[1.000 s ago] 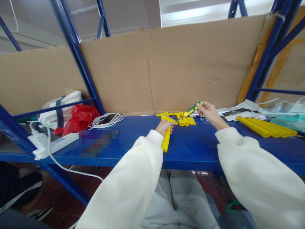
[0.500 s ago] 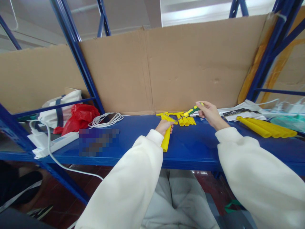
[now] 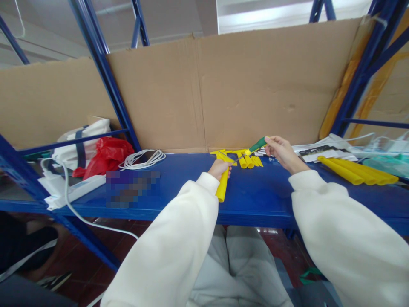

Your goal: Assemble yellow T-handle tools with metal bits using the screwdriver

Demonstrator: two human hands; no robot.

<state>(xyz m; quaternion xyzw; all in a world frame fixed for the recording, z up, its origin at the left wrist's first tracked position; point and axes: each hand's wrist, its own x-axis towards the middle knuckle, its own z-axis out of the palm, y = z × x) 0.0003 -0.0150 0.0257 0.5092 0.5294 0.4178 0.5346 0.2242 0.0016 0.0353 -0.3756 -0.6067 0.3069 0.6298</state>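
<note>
My left hand [image 3: 220, 169] is closed around a yellow plastic tube-like piece [image 3: 223, 189] with a flat crosspiece at its far end, held just over the blue shelf [image 3: 255, 196]. Between the fingertips of my right hand [image 3: 280, 150] is the end of a screwdriver [image 3: 255, 146] with a green and yellow handle. Its metal shaft slants down to the left and meets the yellow piece by my left hand; the tip's exact contact is hidden. Behind the hands, several more yellow pieces [image 3: 245, 162] lie on the shelf.
Several long yellow tubes [image 3: 354, 170] rest at the right, near white packets [image 3: 322, 151]. A coiled white cable [image 3: 143, 160], a red bag [image 3: 110, 153] and a white power strip [image 3: 79, 190] lie left. Cardboard [image 3: 249, 89] stands along the back; a person's leg shows lower left.
The screwdriver's handle has turned in my right fingers, showing more green now. My right hand has shifted very slightly right; my left hand keeps its hold on the yellow piece.
</note>
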